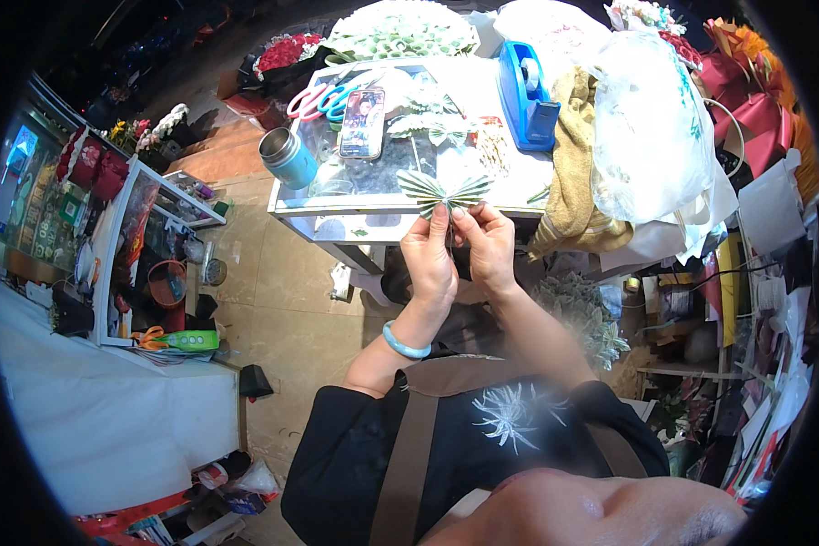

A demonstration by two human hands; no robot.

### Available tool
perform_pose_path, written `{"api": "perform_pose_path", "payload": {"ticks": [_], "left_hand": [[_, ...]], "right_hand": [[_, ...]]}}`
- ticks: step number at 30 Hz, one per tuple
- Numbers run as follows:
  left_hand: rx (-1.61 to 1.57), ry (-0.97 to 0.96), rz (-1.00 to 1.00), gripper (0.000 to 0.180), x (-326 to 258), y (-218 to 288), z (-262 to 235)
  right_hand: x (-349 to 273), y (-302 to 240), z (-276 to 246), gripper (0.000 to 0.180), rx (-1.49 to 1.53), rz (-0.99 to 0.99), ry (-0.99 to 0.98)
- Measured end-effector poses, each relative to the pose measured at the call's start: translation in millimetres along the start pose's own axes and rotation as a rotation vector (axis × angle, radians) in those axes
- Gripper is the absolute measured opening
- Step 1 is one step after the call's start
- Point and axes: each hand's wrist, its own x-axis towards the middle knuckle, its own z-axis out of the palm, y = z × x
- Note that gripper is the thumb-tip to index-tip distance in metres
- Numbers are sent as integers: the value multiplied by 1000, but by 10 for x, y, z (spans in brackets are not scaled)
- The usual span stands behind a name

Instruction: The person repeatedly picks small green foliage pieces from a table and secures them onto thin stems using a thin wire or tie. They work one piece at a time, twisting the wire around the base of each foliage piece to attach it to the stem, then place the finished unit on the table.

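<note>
Just past the near edge of the glass-topped table, I hold up a pleated, pale green paper butterfly (444,192) with its two fan-shaped wings spread. My left hand (430,253), with a pale bangle on its wrist, is closed on its middle from the left. My right hand (486,247) pinches it at the same place from the right. A thin stem or wire seems to run down between my fingers, mostly hidden. Similar folded paper pieces (448,130) lie on the table beyond, beside a bunch of gold ties (492,147).
On the white-framed table (291,213) are a phone (362,124), pink scissors (308,102), blue scissors (335,103), an uncapped blue tumbler (288,158) and a blue tape dispenser (530,100). A tan towel (570,164) and a plastic bag (653,123) cover its right side. Bouquets (287,53) stand behind.
</note>
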Motion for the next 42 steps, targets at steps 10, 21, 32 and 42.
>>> {"api": "perform_pose_path", "payload": {"ticks": [10,21,32,42], "left_hand": [[111,56,93,19,-75,-113,-30],[245,-62,100,17,62,-26,-153],[-43,-326,-350,17,-102,67,-45],[4,-306,-381,17,-132,75,6]], "right_hand": [[-18,25,-71,11,-99,0,-28],[0,-207,-306,14,-626,-73,-181],[147,-282,-273,110,418,120,-558],[223,-297,-206,104,498,-9,-503]]}}
